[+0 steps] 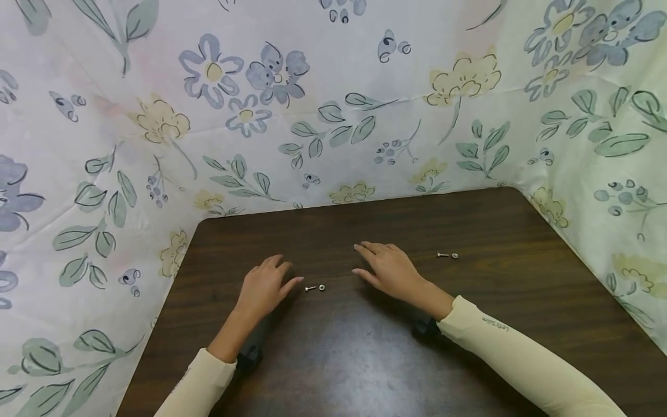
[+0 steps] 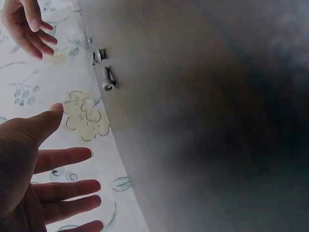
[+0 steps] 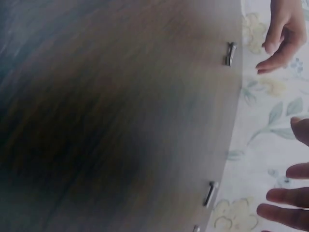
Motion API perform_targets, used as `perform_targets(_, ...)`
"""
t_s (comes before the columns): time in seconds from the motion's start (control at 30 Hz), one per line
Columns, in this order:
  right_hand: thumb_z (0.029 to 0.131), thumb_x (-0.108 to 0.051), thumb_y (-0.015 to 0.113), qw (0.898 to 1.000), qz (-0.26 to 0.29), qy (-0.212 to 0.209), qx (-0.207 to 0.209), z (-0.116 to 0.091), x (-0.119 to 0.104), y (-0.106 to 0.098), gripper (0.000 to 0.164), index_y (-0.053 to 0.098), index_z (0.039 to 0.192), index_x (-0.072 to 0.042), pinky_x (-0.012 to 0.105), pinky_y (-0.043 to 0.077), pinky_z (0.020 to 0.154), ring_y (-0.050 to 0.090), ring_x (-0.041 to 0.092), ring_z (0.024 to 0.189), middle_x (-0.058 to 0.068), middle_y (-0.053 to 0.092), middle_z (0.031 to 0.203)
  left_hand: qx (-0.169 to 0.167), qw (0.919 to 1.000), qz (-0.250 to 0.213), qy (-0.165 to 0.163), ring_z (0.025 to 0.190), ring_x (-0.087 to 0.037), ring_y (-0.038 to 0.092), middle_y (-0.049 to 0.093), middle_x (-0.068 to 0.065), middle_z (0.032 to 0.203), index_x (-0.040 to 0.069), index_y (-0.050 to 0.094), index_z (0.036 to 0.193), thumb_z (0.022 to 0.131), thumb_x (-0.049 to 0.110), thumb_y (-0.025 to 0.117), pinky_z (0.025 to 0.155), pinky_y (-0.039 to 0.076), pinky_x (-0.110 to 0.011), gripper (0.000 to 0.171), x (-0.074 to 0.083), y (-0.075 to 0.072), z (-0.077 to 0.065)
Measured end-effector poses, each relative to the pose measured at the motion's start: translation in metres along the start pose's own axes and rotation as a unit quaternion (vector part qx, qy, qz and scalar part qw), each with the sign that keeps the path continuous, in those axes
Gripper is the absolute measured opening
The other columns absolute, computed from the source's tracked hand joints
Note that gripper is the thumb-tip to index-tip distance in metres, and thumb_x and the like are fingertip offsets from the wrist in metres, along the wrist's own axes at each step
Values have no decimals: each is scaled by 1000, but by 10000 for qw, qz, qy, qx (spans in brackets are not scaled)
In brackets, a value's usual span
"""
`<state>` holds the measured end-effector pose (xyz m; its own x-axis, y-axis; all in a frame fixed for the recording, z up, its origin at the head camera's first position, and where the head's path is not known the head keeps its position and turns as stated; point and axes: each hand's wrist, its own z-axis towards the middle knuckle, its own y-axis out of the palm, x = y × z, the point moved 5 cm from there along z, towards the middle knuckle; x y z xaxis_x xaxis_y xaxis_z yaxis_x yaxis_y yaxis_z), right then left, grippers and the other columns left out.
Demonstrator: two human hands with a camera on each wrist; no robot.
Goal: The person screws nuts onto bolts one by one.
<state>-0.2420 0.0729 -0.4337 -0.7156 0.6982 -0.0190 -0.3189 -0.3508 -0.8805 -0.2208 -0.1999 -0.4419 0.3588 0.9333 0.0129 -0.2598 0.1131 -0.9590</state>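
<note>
My left hand [image 1: 263,288] hovers over the table with fingers spread, its thumb pointing towards a small silver bolt [image 1: 311,288]. Just right of that bolt lies a matching nut [image 1: 322,287]. My right hand [image 1: 391,269] is held over the table, fingers extended and holding nothing. Beyond it to the right lie a second bolt [image 1: 442,255] and a second nut [image 1: 455,255]. In the left wrist view the nearer bolt [image 2: 107,79] shows a socket head. The right wrist view catches the second bolt [image 3: 211,193] near the spread fingers [image 3: 282,197] of my right hand.
A dark wood-grain table [image 1: 495,370] with rounded far corners lies under both hands. Floral cloth [image 1: 333,145] hangs behind it and along both sides. Cream sleeves [image 1: 521,347] cover the forearms, with dark straps [image 1: 250,356] at the wrists.
</note>
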Motion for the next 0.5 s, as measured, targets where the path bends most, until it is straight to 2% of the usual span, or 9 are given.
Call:
perform_targets(0.23,94,-40,74,9994,248,-231,-36,7,-12,9,51,68,130,-5,52,56,92,70,29,107,14,71,122,-171,9997,-130,85,108,-32,67,68,-15,120,10,75,114,91,54,72,79,60,-49,49,3,6,-5)
perform_targets(0.5,93,-36,76,9984,392,-368,-186,15,-25,20,41,72,120,-5,43,58,83,71,24,94,7,73,106,-325,9990,-238,201,92,-25,67,68,-8,108,14,75,112,86,47,80,66,59,-41,43,12,11,-9)
